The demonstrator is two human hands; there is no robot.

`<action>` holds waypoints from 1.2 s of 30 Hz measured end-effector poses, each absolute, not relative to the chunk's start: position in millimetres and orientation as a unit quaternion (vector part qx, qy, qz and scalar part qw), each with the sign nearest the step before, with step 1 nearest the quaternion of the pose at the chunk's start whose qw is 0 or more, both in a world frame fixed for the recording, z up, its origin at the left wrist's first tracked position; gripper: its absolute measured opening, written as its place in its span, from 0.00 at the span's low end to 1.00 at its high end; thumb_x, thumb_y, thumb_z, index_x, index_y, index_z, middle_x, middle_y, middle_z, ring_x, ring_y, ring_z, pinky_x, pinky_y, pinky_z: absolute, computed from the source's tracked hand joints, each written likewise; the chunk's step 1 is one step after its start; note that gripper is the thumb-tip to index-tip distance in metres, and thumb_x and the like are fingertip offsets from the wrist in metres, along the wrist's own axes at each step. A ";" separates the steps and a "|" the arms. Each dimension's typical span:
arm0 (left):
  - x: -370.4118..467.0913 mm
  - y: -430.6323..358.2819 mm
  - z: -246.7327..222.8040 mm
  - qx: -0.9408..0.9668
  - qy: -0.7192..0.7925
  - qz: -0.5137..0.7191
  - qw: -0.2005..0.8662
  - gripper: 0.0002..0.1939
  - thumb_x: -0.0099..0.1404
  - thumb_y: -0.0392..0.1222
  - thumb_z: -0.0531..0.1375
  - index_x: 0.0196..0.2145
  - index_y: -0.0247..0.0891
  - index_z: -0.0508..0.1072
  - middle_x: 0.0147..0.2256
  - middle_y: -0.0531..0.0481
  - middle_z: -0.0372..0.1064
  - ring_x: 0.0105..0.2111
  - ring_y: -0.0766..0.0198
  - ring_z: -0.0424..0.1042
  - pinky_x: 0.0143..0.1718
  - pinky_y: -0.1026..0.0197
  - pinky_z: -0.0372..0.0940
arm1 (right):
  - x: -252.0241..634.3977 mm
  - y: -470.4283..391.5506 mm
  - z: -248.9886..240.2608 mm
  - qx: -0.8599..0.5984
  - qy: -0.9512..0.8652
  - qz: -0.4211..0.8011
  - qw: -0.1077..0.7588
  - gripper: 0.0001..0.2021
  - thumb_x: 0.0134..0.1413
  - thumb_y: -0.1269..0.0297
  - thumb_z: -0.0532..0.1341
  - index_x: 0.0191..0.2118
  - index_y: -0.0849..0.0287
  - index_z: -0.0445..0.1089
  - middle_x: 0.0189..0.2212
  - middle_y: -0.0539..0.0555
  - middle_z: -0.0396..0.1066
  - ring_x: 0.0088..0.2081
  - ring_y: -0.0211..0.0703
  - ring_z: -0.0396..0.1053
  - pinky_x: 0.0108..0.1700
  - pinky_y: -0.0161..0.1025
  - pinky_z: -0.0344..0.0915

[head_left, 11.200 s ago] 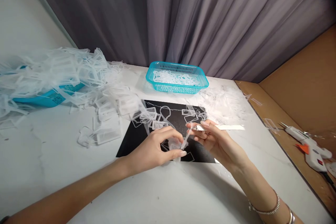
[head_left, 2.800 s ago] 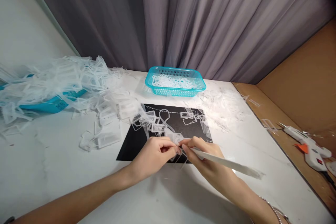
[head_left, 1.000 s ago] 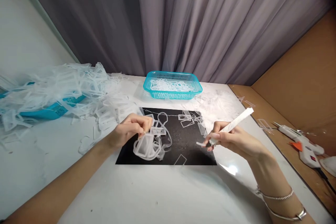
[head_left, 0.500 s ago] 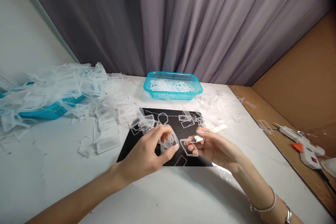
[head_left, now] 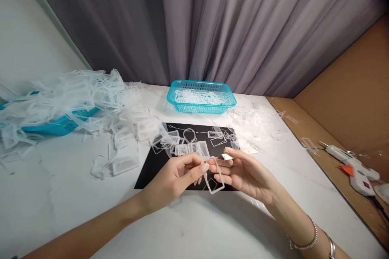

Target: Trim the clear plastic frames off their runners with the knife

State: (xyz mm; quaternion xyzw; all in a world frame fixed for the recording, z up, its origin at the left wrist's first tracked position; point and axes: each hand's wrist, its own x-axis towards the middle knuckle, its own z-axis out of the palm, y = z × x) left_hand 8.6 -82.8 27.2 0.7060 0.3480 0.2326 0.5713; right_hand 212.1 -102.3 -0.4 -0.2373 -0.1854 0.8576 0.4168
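Note:
My left hand [head_left: 178, 178] pinches a translucent plastic rectangular frame [head_left: 217, 190] at its upper corner, between thumb and fingers. The frame hangs tilted over the front of a black mat [head_left: 148, 174]. My right hand [head_left: 252, 176] faces palm up just to the right, its fingertips close to the frame. Between its thumb and index finger is a small blade with a white wrapped grip [head_left: 227, 156], pointing left. Whether the right fingertips touch the frame I cannot tell. Behind my left hand, several similar frames [head_left: 185, 148] lie on the mat.
A blue basket [head_left: 197, 108] with thin white pieces stands at the back. Heaped translucent frames [head_left: 75, 93] cover a blue container [head_left: 62, 125] at left. Thin clear scraps [head_left: 258, 123] pile at right. A glue gun [head_left: 361, 180] lies on the brown board [head_left: 322, 133].
My left hand has closed on the frame that was at my right fingers. The frame has moved slightly left and down. The right hand still holds the blade, its grip now turned from view.

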 end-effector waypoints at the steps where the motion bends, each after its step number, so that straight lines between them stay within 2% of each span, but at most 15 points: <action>1: 8.3 -82.3 27.3 0.693 0.341 0.231 0.591 0.13 0.65 0.46 0.52 0.27 0.36 0.65 0.23 0.56 0.57 0.26 0.69 0.58 0.30 0.64 0.55 | 212.0 -102.4 0.1 -0.231 -0.184 0.858 0.421 0.09 0.57 0.65 0.59 0.33 0.65 0.72 0.38 0.61 0.74 0.41 0.43 0.73 0.45 0.38 0.69; 7: 8.3 -79.8 28.0 0.668 0.329 0.228 0.628 0.13 0.65 0.47 0.53 0.27 0.36 0.65 0.24 0.55 0.58 0.26 0.68 0.58 0.30 0.63 0.55 | 211.4 -103.2 2.1 -0.257 -0.189 0.841 0.436 0.08 0.55 0.63 0.61 0.32 0.64 0.72 0.37 0.60 0.75 0.39 0.42 0.73 0.43 0.36 0.70; 13: 8.4 -79.2 28.1 0.666 0.321 0.234 0.632 0.14 0.64 0.47 0.53 0.26 0.36 0.65 0.23 0.55 0.57 0.26 0.68 0.58 0.30 0.64 0.54 | 210.1 -104.5 3.8 -0.270 -0.188 0.845 0.422 0.10 0.55 0.64 0.61 0.33 0.69 0.73 0.34 0.61 0.75 0.34 0.40 0.73 0.42 0.35 0.70; 19: 7.0 -78.2 25.1 0.654 0.320 0.236 0.643 0.14 0.65 0.48 0.53 0.27 0.36 0.66 0.25 0.54 0.58 0.27 0.69 0.58 0.31 0.64 0.54 | 208.4 -104.8 1.7 -0.298 -0.185 0.826 0.441 0.08 0.50 0.66 0.65 0.29 0.67 0.70 0.32 0.60 0.75 0.32 0.40 0.74 0.42 0.37 0.71; 30: 7.1 -77.6 23.7 0.625 0.335 0.232 0.666 0.14 0.66 0.46 0.52 0.27 0.35 0.67 0.25 0.53 0.59 0.26 0.68 0.58 0.31 0.64 0.56 | 206.2 -104.2 -2.6 -0.301 -0.194 0.825 0.436 0.07 0.51 0.65 0.64 0.30 0.64 0.69 0.32 0.58 0.75 0.34 0.40 0.74 0.44 0.35 0.70; 36: 7.9 -78.2 20.9 0.624 0.338 0.232 0.665 0.13 0.66 0.45 0.52 0.27 0.35 0.67 0.25 0.54 0.60 0.27 0.69 0.59 0.32 0.64 0.56 | 205.4 -105.5 -4.1 -0.300 -0.205 0.817 0.447 0.08 0.50 0.65 0.65 0.30 0.62 0.67 0.30 0.56 0.75 0.32 0.37 0.74 0.42 0.35 0.69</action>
